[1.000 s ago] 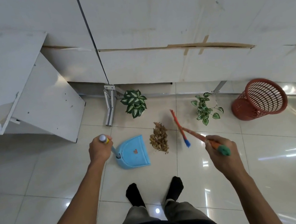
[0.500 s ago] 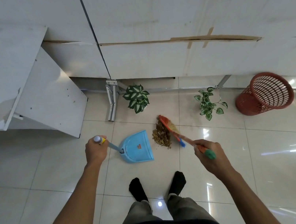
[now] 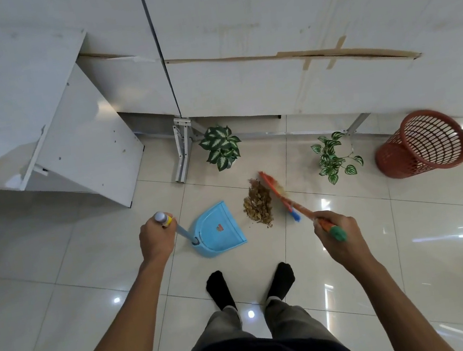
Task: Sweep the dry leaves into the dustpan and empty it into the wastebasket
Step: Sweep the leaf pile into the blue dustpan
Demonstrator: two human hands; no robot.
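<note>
Left hand (image 3: 156,240) curled round the dustpan (image 3: 217,231) handle, mouth facing the dry leaves (image 3: 257,207) at its 3 o'clock. Right hand (image 3: 338,237) grips the broom (image 3: 280,198), bristles at the pile's 3 o'clock, likely to push it panward. Wastebasket (image 3: 421,144) at 2 o'clock, well apart.

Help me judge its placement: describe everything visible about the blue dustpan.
The dustpan is light blue, plastic-looking, with a small red mark inside and no leaves in it. It sits on the tiled floor, its straight open edge facing the dry leaves to its right, apart from them. The left hand grips the capped top of its long handle.
</note>
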